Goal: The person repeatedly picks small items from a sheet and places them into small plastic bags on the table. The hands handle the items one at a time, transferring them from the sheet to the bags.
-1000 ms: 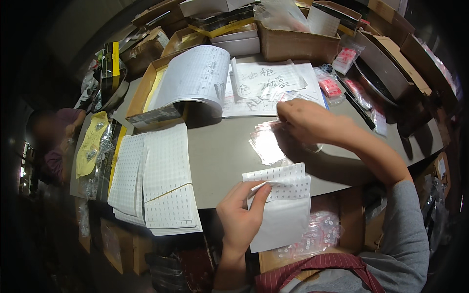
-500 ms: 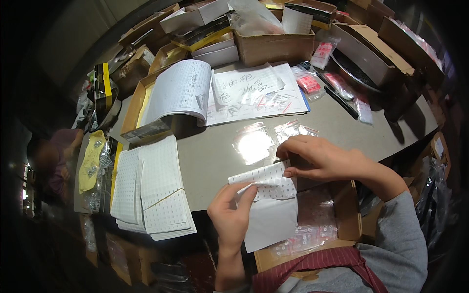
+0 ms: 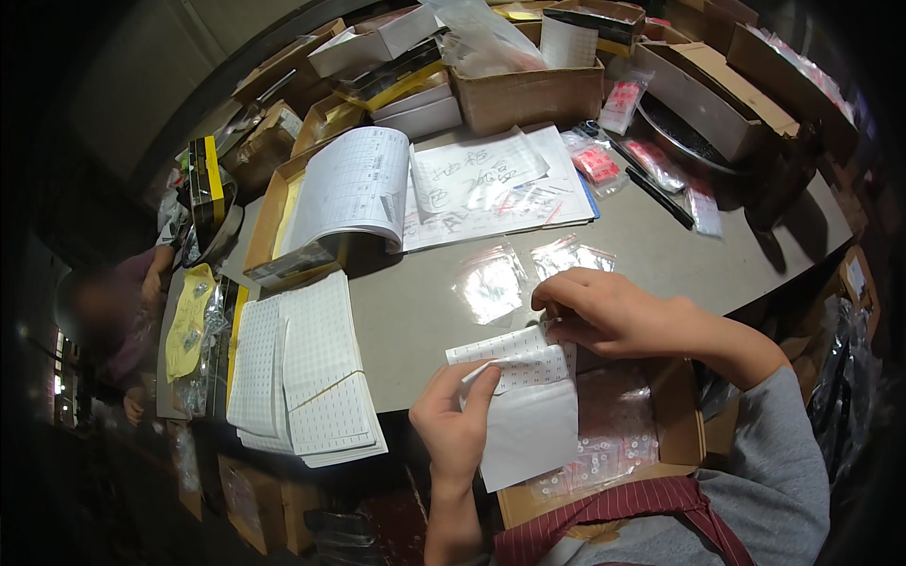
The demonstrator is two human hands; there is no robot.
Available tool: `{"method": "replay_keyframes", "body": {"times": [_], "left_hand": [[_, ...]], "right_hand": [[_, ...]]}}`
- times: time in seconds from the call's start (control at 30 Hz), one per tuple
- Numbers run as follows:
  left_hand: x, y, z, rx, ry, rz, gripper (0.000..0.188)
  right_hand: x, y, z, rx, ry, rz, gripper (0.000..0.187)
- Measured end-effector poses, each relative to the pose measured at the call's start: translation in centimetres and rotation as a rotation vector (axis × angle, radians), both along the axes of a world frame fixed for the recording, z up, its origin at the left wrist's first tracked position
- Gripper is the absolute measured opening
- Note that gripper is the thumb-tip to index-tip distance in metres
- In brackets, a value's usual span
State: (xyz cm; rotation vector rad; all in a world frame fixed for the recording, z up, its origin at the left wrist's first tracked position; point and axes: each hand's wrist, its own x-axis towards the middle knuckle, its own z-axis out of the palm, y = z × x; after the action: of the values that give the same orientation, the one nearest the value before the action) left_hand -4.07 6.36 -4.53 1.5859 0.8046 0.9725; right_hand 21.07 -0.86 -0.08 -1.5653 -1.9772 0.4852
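A white label sheet, printed with rows of small marks, is held above the table's front edge. Its upper part is folded over, so the plain white side shows below. My left hand pinches the fold at the left between thumb and forefinger. At the upper right edge, my right hand has its fingers curled and closed on the sheet, with the tips partly hidden. Just beyond lie small clear zip bags. Left of my hands rests a stack of similar label sheets with a rubber band round it.
Below the sheet, an open cardboard box holds clear bags with small white rings. Papers, a black marker and red-printed bags lie farther back. Boxes line the far edge. Another person is at the left.
The right thumb has moved in at the sheet's upper edge, and the fingers are closer together. The left hand keeps its pinch. The view has shifted slightly, and more of the other person shows.
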Motion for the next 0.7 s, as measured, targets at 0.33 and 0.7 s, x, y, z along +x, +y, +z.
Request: {"method": "replay_keyframes", "body": {"times": [0.33, 0.7], "left_hand": [[0.3, 0.1, 0.5, 0.047, 0.058, 0.014, 0.014], [0.5, 0.1, 0.2, 0.006, 0.041, 0.034, 0.013]], "right_hand": [[-1.2, -1.0, -0.6, 0.250, -0.494, 0.116, 0.027], [8.2, -0.3, 2.6, -0.321, 0.106, -0.272, 0.026]]}}
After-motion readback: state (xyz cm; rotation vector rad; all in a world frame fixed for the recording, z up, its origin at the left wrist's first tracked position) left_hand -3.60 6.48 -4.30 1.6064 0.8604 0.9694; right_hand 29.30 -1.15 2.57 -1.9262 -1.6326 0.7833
